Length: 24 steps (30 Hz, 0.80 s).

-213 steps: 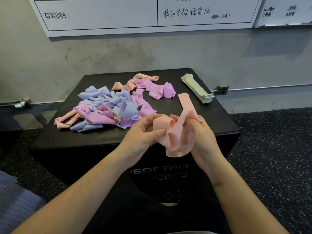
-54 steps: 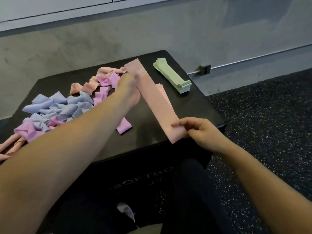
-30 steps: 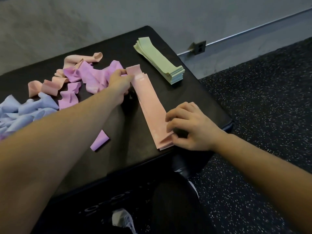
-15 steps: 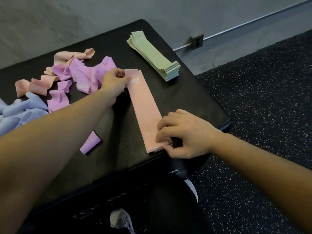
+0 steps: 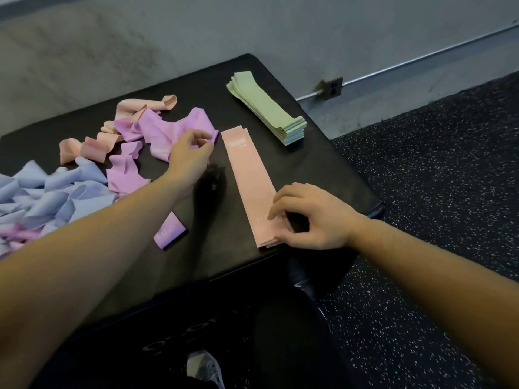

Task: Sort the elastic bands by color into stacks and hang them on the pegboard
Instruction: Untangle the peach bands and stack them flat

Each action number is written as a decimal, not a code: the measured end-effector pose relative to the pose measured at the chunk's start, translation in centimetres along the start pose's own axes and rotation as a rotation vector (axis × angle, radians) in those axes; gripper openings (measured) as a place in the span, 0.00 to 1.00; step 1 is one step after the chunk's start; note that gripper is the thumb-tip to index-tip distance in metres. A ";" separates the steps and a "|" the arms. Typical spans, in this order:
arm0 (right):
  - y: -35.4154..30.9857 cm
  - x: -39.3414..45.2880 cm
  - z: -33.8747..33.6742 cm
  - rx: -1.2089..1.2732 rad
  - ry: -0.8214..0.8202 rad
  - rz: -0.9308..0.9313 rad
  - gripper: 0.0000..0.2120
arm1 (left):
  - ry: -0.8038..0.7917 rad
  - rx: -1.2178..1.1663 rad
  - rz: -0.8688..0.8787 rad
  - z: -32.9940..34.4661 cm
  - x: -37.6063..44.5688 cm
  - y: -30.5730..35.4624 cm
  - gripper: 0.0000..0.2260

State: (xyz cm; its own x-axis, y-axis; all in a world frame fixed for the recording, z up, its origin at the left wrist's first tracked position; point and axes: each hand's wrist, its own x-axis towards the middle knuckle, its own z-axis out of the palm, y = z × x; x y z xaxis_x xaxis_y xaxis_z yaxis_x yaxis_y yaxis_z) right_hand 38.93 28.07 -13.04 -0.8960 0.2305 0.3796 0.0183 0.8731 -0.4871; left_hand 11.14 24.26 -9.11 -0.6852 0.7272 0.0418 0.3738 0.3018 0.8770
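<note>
- The right hand (image 5: 314,217) lies on the near end of the flat peach-pink elastic band stack (image 5: 248,181) on the black padded table (image 5: 323,164); its fingers (image 5: 280,196) are curled and press there, I think to keep the layers even.
- The left hand (image 5: 189,153), fingers loosely curled and holding nothing, hovers by the crumpled purple elastic bands (image 5: 168,133), probably to choose the next band.
- The stack looks thin, smooth and straight, beside the tidy pale green band stack (image 5: 266,108).
</note>
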 end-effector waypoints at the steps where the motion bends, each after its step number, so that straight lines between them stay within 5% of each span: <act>1: -0.1 0.1 -0.2 0.029 0.018 0.021 0.13 | -0.009 -0.008 -0.002 -0.8 -0.8 -0.2 0.05; 9: -3.3 3.4 -0.6 0.079 -0.036 0.174 0.04 | -0.062 0.262 0.194 -9.2 -6.5 -2.9 0.04; 16: -7.7 8.7 2.4 0.105 -0.059 0.128 0.03 | -0.024 0.502 0.382 -17.4 -10.4 -6.6 0.07; 24: -12.0 15.3 6.5 0.143 -0.161 0.143 0.05 | 0.091 0.671 0.410 -25.1 -12.9 -11.6 0.14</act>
State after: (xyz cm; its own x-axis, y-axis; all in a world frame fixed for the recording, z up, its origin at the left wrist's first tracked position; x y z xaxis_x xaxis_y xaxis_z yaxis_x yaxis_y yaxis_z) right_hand 22.12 18.29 -6.50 -0.9481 0.2658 0.1743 0.0970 0.7642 -0.6377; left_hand -0.04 -4.09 -7.84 -0.4486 0.8165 0.3636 0.8850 0.3488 0.3085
